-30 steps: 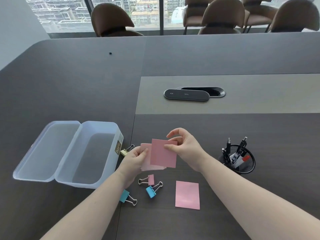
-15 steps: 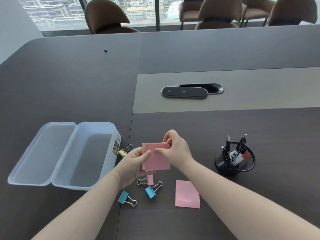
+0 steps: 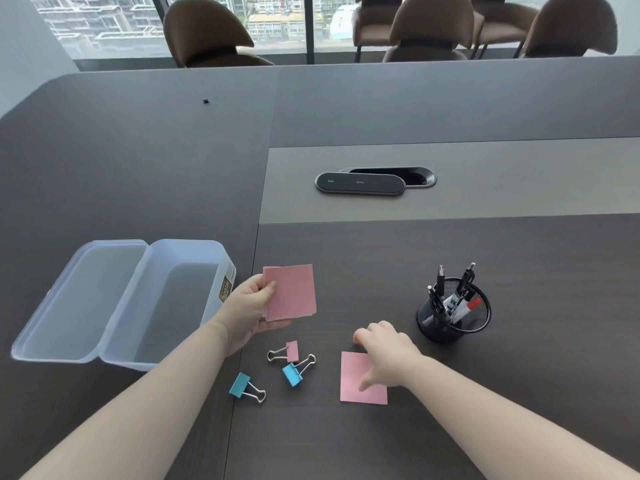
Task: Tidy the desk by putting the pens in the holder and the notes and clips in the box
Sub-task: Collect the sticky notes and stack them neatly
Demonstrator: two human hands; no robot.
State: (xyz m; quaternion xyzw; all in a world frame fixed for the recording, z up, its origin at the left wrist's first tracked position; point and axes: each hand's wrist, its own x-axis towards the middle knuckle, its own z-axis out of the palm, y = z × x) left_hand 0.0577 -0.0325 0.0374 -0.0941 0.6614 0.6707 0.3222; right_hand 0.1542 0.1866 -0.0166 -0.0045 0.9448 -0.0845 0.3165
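Moved: right hand (image 3: 386, 358) off the held stack, down onto the flat pink square note (image 3: 360, 379) on the desk.
Right hand: fingers spread, thumb pressing the note's surface, not yet gripping.
Clips: two blue binder clips (image 3: 242, 385) and one pink binder clip (image 3: 292, 351), loose between the forearms, left of the note.
Left hand (image 3: 249, 310): pinching a stack of pink sticky notes (image 3: 291, 292), raised just right of the box.
Box: clear plastic box (image 3: 166, 303) with lid flipped open, left.
Holder: black mesh pen holder (image 3: 450, 317) with pens, right, beyond right hand.
Far: dark wooden desk (image 3: 485, 410), brown chairs (image 3: 204, 36).
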